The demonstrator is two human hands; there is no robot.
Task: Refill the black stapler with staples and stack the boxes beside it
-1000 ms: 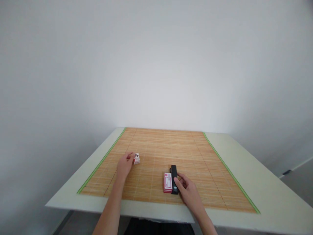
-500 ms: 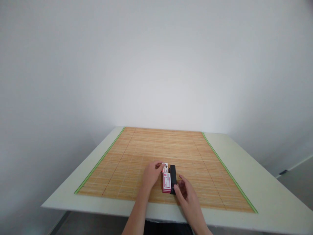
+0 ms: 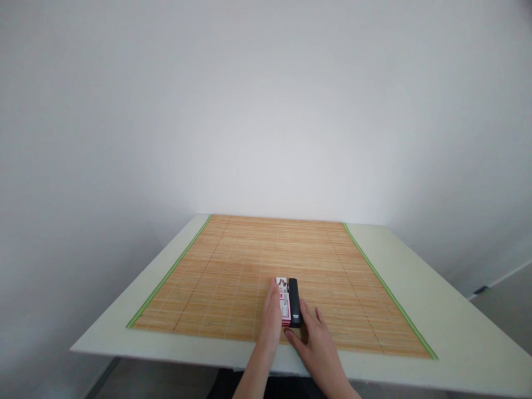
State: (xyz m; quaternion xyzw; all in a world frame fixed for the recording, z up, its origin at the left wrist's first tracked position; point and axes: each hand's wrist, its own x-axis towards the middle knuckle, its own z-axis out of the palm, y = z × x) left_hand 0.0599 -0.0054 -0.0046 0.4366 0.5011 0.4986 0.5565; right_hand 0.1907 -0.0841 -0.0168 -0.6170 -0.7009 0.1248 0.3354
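A black stapler (image 3: 294,300) with small white lettering at its near end lies lengthwise on the bamboo mat. Along its left side are a white and red box (image 3: 286,310), seemingly on others like it, and a smaller white box (image 3: 281,282) with a dark picture, just beyond. My left hand (image 3: 271,317) is held edge-on with straight fingers, flat against the left side of the boxes and partly covering them. My right hand (image 3: 316,343) has its fingers apart, the fingertips at the stapler's right side and the thumb by the near end of the boxes.
The bamboo mat (image 3: 249,244) with green edging covers the middle of a white table (image 3: 415,277). A plain white wall (image 3: 266,111) rises behind the table. The table's front edge is close below my wrists.
My left hand has left its hold at the small box and straightened along the boxes' left side. My right thumb has moved off the stapler's top toward the near end. Boxes and stapler sit slightly differently.
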